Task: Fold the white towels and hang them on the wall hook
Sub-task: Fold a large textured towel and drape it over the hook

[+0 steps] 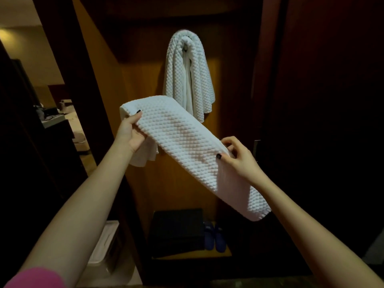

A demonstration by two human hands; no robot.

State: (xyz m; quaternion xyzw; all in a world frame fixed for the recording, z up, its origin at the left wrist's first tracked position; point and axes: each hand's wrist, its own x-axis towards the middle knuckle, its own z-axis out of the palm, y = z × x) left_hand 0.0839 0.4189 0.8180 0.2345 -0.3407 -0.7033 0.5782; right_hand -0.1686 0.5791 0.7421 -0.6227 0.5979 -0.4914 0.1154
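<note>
Dim wooden closet (145, 80), a hung towel (188, 75) at twelve o'clock; left hand (131, 132) at nine and right hand (239, 159) at three each pinch a folded towel (187, 146) at centre, probably best kept taut and draped evenly over the hook (185, 49).

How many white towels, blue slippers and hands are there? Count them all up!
White towels: 2, hanging towel, held towel
Blue slippers: 2, first slipper, second slipper
Hands: 2, left hand, right hand
Total: 6
</note>
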